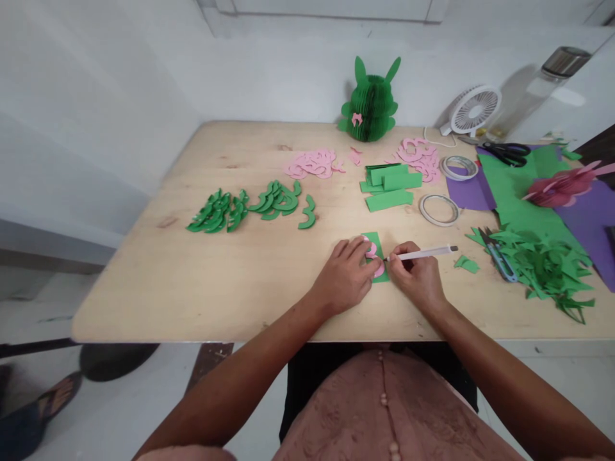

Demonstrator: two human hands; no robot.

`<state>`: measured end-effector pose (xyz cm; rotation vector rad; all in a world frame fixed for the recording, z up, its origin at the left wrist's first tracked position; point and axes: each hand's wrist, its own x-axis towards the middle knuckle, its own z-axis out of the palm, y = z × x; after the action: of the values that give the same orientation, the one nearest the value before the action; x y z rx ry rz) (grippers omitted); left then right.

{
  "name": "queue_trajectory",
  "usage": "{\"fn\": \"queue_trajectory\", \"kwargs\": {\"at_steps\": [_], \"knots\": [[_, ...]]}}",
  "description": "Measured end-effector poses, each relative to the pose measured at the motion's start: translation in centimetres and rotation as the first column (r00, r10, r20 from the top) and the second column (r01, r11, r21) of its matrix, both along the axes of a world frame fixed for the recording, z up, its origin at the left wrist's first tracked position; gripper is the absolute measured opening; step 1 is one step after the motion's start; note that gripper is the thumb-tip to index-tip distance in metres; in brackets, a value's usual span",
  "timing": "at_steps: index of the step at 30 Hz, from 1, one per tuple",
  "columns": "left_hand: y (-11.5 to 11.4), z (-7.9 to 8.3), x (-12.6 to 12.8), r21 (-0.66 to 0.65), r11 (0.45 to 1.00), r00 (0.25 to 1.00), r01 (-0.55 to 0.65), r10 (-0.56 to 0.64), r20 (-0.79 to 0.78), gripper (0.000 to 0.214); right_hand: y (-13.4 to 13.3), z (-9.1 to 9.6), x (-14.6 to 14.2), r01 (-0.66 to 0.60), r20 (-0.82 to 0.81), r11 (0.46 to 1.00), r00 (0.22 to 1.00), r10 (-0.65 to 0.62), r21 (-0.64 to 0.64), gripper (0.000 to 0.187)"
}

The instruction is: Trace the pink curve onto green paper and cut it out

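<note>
A small green paper strip [378, 241] lies near the table's front edge, with a pink curved paper cutout [378, 270] on top. My left hand [343, 275] presses the cutout down, fingers extended and partly covering it. In my right hand [417, 276] is a slim white pen [425, 253], pinched near its tip. The tip meets the green strip at or beside the cutout's right edge; any drawn line is too small to make out. A few green scraps [466, 263] lie to the right of this hand.
Green scalloped cutouts [216, 211] are grouped at left. Pink cutouts [312, 164], green strips [394, 179] and tape rolls [439, 210] lie behind my hands. A green paper figure [369, 109] stands at the back. Snips [500, 256], green offcuts [548, 266], scissors [507, 152] and a fan [475, 110] occupy the right.
</note>
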<state>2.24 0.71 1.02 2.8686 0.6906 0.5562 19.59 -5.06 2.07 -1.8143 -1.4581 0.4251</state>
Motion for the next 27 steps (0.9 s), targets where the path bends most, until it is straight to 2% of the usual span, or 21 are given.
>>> {"fn": "queue_trajectory", "kwargs": {"at_steps": [19,27], "knots": [[-0.02,0.17,0.01,-0.026,1.0,1.0,0.006,-0.006,0.006,0.028,-0.11,0.04,0.01,0.011,0.038,1.0,0.999,-0.011,0.013,0.008],[-0.04,-0.02,0.03,-0.017,1.0,1.0,0.006,-0.005,0.02,0.027,-0.19,0.45,0.19,-0.023,0.017,0.999,1.0,0.023,-0.047,0.011]]}}
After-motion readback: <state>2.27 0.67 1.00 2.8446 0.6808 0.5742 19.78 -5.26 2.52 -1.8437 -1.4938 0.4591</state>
